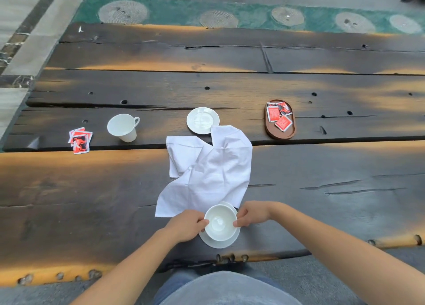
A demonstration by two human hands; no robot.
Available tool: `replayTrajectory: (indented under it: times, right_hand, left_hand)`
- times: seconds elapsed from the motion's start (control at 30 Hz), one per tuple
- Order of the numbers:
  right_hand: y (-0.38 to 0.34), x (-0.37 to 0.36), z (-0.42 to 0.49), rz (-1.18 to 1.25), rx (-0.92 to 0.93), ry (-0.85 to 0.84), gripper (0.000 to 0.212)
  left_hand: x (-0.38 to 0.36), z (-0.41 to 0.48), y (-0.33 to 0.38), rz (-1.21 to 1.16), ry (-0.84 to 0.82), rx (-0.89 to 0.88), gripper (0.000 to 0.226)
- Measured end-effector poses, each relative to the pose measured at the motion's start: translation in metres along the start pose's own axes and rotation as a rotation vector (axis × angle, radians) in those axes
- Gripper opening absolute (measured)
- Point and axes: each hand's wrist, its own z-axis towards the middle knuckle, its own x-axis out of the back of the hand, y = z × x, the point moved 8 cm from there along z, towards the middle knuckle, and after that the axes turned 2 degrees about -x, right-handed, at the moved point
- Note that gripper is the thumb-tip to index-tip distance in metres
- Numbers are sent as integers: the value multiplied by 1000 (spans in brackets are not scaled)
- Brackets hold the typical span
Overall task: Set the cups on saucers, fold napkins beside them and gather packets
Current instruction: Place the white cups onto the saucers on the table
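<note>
- Here's the near cup [220,223], white, mouth up, right at the near edge of the table [92,189], directly over the near saucer [218,243]. Whether its foot is fully down on the saucer, I can't tell from this angle.
- Left hand [186,226] is on the cup's left side, fingers curled in and pinching the rim.
- Right hand [251,214] mirrors it on the right side, fingertips curled onto the rim. Both hands have the cup.
- Just beyond, the napkin [207,171] lies crumpled and unfolded, its near edge reaching the saucer's far rim.
- The napkin's far corner overlaps the edge of the far saucer [202,120], which sits bare at mid-table.
- Off to the left of that saucer, well apart, the second cup [123,127] stands directly on the wood, handle pointing right.
- Further left, the loose packets [80,140], red and white, lie in a small overlapping heap beside that cup.
- Over on the right, the brown oval tray [273,134] holds the tray packets [283,122], several red ones lying flat inside it.
- Past the dark planks, a green floor [161,8] with round pale stones set into it.
</note>
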Motion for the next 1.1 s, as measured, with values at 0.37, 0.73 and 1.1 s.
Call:
replayTrajectory:
  times: [0.37,0.73,1.1]
  right_hand:
    - [-3,1,1,1,57,-7,38]
    - [-9,25,-4,-49,40,86,29]
    - [-65,141,-21,252,263,408,15]
  left_hand:
    - [-1,2,3,-51,-45,12,30]
    - [4,2,-10,-157,-46,35,35]
    - [122,11,-19,-270,428,43,19]
